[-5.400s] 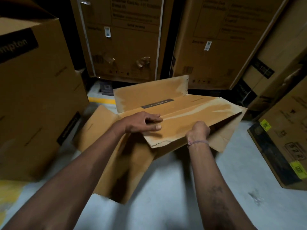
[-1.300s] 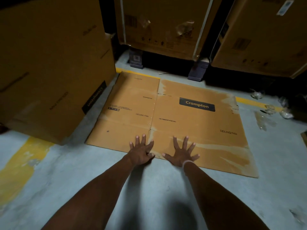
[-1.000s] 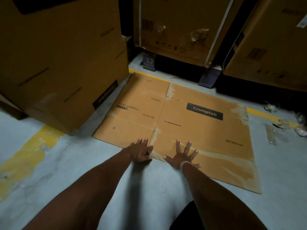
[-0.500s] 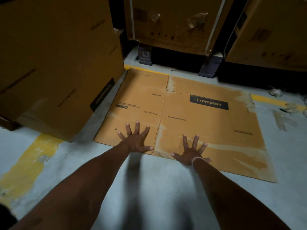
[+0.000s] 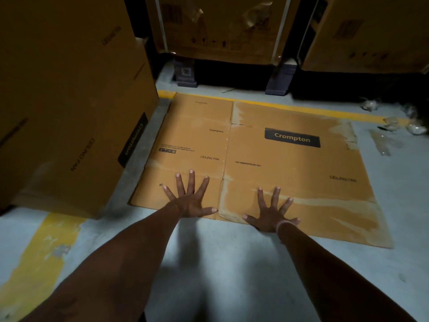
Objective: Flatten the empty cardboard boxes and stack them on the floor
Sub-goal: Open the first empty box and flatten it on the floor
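We are spreading the fingers point(image 5: 190, 180) of our left hand point(image 5: 190, 202) wide and straight, pressing them flat on the near left flap of the flattened box point(image 5: 274, 173), gripping nothing. Just right of the slit between the two near flaps, our right hand point(image 5: 270, 216) is lying the same way, its fingers point(image 5: 275, 196) splayed and straight on the near right flap, its heel sitting at the box's near edge, a pale band point(image 5: 286, 225) circling the wrist. The flattened box is lying open and flat on the grey floor point(image 5: 220, 270), printed side up, a dark Crompton label point(image 5: 292, 137) showing on its right half beyond our hands. A big upright carton point(image 5: 69, 101) is standing just left of the flattened box, close beside its left edge. Beyond the flattened box's far edge a yellow line point(image 5: 348, 113) is running across the floor, and past that more large cartons point(image 5: 220, 26) are sitting raised on dark blocks point(image 5: 281, 76). To the right of the flattened box, scraps of clear plastic point(image 5: 392, 135) are lying on the floor. Near us, left of the flattened box, a worn yellow stripe point(image 5: 39, 263) is crossing the floor.
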Demonstrator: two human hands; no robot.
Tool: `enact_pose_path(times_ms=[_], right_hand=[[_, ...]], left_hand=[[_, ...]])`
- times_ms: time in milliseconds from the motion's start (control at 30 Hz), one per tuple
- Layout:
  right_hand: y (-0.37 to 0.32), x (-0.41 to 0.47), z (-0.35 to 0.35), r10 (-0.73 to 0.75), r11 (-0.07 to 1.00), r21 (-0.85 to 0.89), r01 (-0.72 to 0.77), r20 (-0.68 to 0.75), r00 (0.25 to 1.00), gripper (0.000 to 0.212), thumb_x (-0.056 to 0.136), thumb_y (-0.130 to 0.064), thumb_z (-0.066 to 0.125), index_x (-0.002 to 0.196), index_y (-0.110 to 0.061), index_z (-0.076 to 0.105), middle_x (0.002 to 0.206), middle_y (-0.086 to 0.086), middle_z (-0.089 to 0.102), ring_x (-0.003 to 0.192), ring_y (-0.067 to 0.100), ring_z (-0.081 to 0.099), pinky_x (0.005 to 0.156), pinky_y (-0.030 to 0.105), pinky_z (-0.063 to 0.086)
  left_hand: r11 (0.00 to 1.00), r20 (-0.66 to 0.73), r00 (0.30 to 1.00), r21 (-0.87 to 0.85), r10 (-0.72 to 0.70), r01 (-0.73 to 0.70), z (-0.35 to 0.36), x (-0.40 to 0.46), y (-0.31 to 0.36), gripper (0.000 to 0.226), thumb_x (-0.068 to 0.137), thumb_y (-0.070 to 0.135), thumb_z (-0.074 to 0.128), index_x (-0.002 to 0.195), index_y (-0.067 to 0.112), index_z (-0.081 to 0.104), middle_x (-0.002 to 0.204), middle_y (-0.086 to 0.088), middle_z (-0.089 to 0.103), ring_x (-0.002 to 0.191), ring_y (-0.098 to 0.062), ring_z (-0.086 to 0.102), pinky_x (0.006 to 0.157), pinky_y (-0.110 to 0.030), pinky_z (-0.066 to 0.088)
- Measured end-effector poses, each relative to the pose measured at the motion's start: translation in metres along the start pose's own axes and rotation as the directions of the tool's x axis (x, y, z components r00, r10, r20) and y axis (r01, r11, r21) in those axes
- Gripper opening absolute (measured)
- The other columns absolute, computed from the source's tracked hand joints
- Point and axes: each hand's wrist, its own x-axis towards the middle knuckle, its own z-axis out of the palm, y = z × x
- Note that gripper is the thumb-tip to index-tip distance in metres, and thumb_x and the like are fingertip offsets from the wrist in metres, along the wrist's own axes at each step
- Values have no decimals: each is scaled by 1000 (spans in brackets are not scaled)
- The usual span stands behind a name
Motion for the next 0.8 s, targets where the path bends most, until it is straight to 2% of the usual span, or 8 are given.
enact_pose_path(times_ms=[133,267,333,400,600,800], right_hand=[[-1,4,-1,-23,1000,9,23,-42,999,117,78,-89,52,154,-50,-28,155,4,-52,143,55,-37,105,88,6],[0,2,-9,-1,999,-34,-3,-141,990,134,65,-91,65,160,-43,-17,168,9,-29,149,56,-24,107,85,-4],[2,4,-15,15,1000,-17,-17,-129,992,149,56,-94,67,159,-38,-25,164,14,-38,147,54,-31,106,84,-8],[5,9,-19,29,1000,5,-28,-86,996,158,51,-97,66,154,-34,-36,154,17,-51,142,55,-38,106,85,-5],[1,24,-26,78,997,-7,-78,24,997,168,39,-103,62,145,-32,-47,143,17,-61,140,57,-40,106,86,-1],[-5,24,-41,70,996,47,-76,121,990,168,46,-95,72,142,-33,-51,133,14,-69,130,56,-51,104,85,-9]], left_hand=[[1000,57,998,4,-21,21,-7,1,0,124,68,101,41,141,49,-45,133,-1,-70,126,-48,-57,97,-87,-19],[1000,82,997,2,-12,12,-11,-4,3,126,67,101,42,141,48,-45,130,-1,-72,124,-48,-58,96,-87,-20],[1000,93,995,-4,-25,25,-14,-5,4,127,67,101,42,141,47,-46,129,-1,-73,124,-48,-58,96,-87,-20],[1000,107,994,-11,-21,22,-15,-4,5,128,68,100,44,141,46,-46,128,-1,-73,123,-48,-59,96,-86,-20],[1000,124,992,-27,-7,10,-18,-4,5,129,68,99,45,142,46,-46,131,-3,-71,123,-47,-61,97,-86,-21],[996,180,984,-83,5,10,-26,-2,6,127,71,97,46,141,46,-46,133,-3,-70,121,-47,-62,97,-86,-22]])
